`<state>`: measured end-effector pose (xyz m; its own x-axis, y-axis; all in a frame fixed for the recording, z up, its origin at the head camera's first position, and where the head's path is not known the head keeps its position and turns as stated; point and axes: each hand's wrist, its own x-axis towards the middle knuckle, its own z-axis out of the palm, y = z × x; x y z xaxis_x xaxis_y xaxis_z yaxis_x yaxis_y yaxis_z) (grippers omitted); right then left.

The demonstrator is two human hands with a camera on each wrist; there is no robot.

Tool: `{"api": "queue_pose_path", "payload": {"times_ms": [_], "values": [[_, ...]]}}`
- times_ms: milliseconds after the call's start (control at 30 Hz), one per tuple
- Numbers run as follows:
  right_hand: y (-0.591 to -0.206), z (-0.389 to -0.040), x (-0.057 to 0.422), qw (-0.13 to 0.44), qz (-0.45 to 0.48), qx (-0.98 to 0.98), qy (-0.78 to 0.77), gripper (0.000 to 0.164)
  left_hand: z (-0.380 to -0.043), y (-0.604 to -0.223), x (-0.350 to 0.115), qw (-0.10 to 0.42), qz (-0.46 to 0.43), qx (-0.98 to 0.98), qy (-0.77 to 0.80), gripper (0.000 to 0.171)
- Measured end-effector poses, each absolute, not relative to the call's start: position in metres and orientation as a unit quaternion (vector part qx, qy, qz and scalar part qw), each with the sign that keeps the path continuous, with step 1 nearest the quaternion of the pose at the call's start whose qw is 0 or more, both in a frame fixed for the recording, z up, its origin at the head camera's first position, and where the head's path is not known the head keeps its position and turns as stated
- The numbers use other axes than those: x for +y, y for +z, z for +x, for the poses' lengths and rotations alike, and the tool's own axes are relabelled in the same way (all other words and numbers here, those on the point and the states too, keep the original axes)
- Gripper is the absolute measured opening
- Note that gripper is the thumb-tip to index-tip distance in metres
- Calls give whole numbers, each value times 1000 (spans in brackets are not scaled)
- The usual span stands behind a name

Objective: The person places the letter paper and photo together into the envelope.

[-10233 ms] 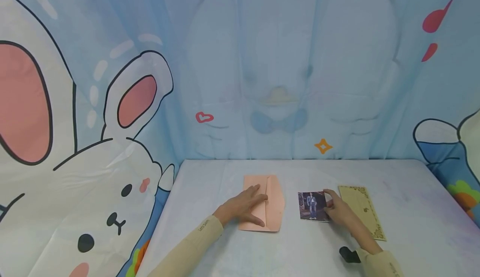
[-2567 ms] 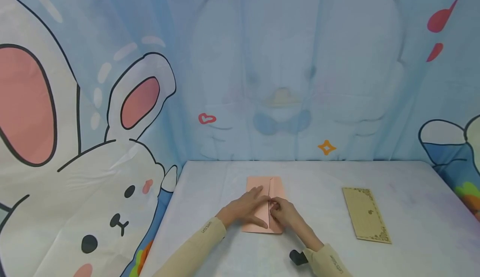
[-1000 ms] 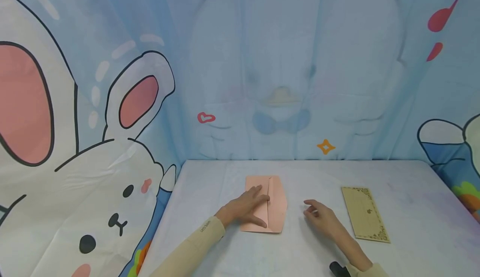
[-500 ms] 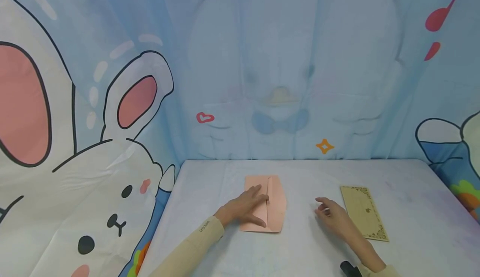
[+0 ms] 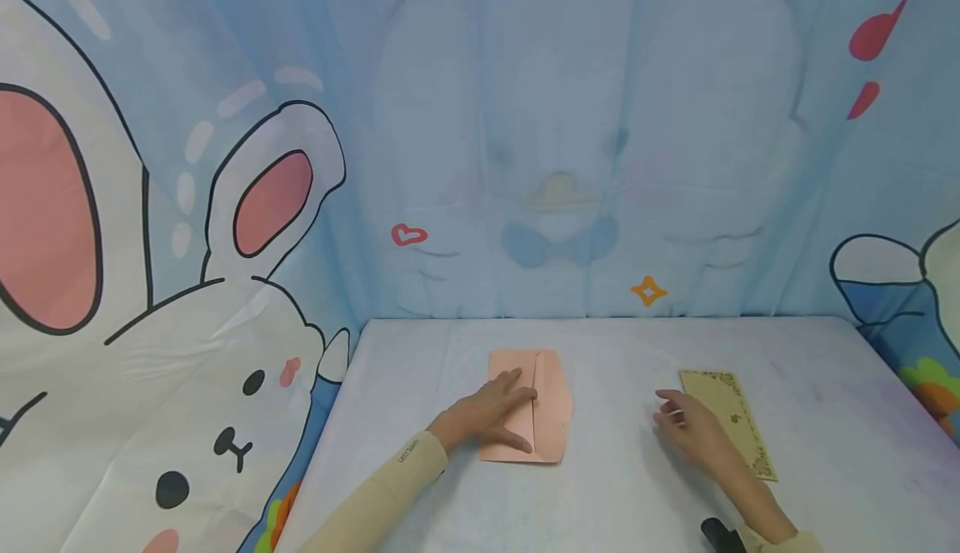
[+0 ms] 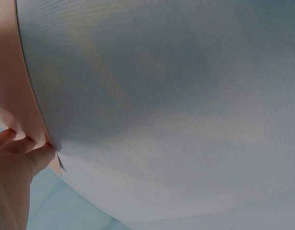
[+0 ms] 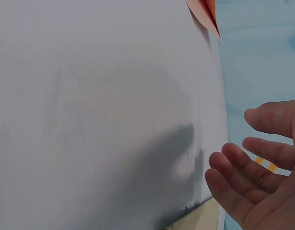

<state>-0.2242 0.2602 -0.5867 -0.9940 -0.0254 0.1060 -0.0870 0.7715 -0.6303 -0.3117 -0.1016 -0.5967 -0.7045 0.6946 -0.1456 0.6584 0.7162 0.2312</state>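
Observation:
A pink envelope [image 5: 553,420] lies on the table with its flap to the right. My left hand [image 5: 491,411] rests on it, fingers spread over its left part. In the left wrist view, fingertips of the left hand [image 6: 18,163] touch the envelope [image 6: 16,81] near its edge. My right hand [image 5: 690,428] is raised over the table, holding nothing, its fingers loosely bent. It overlaps the left side of a yellow card [image 5: 731,411] with a dark ornate border. The right wrist view shows the right hand [image 7: 262,167] with fingers apart, a corner of the card [image 7: 198,218] below.
A white-covered table [image 5: 622,495] carries the envelope and card. Behind it hangs a light blue curtain [image 5: 690,120] with cartoon prints, and a large printed rabbit [image 5: 202,386] fills the left side. A black strap piece [image 5: 722,535] shows at my right wrist.
Ten seconds ago my right hand held a photo; now no photo is visible. It was at the envelope's flap, then moved right, empty, to the yellow card. The left hand stays on the envelope.

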Motion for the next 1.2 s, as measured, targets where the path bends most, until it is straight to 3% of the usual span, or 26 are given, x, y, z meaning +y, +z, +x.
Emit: {"api": "queue_pose_path", "payload": {"times_ms": [767,1200], "values": [[-588,-222,307,81,4,-956,282,54,-313,-595,-101,114,369,919,85,89],[-607,-225,327,30,-66,-961,268,76,-312,-596,-102,115,365,920,86,89]]}}
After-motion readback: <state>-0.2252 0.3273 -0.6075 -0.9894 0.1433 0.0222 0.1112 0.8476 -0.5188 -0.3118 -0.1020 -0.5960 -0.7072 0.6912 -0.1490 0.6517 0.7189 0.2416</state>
